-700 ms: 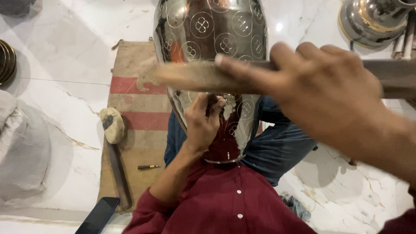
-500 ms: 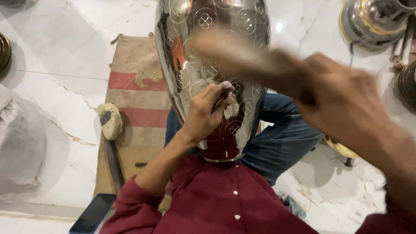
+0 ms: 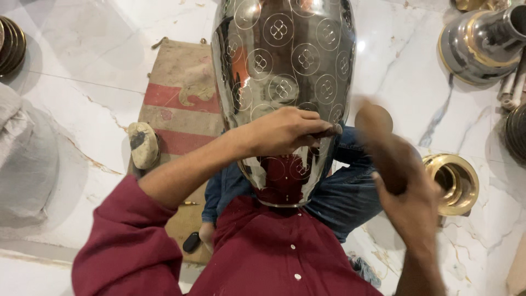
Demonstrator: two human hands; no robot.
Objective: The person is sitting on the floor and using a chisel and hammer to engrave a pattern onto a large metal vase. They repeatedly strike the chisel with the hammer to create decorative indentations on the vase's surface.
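Fingers of left hand pinched around small punch, tip rightward across upright engraved metal vessel.

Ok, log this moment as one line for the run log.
left hand: pinches small dark punch against shiny patterned metal vessel | right hand: grips blurred wooden mallet, beside vessel | vessel on lap

A striped burlap mat is lying on the white marble floor to the left of both hands, with a pale, dark-smudged lump sitting at its edge. A small brass ring-shaped fitting is resting just right of the right hand. Farther up and right, a silver vessel with a gold rim is lying on its side.
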